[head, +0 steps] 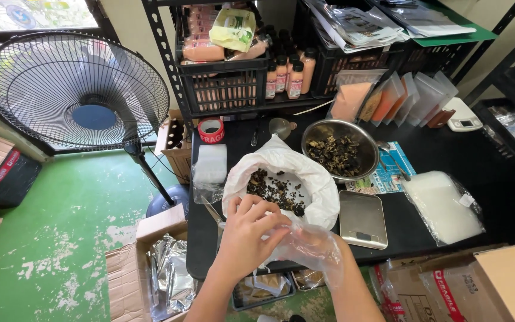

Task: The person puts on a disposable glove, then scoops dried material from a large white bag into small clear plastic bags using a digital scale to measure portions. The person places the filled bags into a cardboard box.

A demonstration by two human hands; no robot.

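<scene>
At the desk's front edge, I see my left hand [247,229] pinching a clear glove [311,247] covering my right hand [305,244], beside the white bag [314,176].

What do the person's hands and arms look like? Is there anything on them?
The left hand is bare, and so is its forearm, with no sleeve or watch showing. The right hand is inside a thin, crinkly see-through plastic glove, and its forearm is bare too.

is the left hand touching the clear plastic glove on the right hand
Touching. The head view shows the left hand with its fingers pinching the clear plastic glove that covers the right hand, with no gap between them.
</scene>
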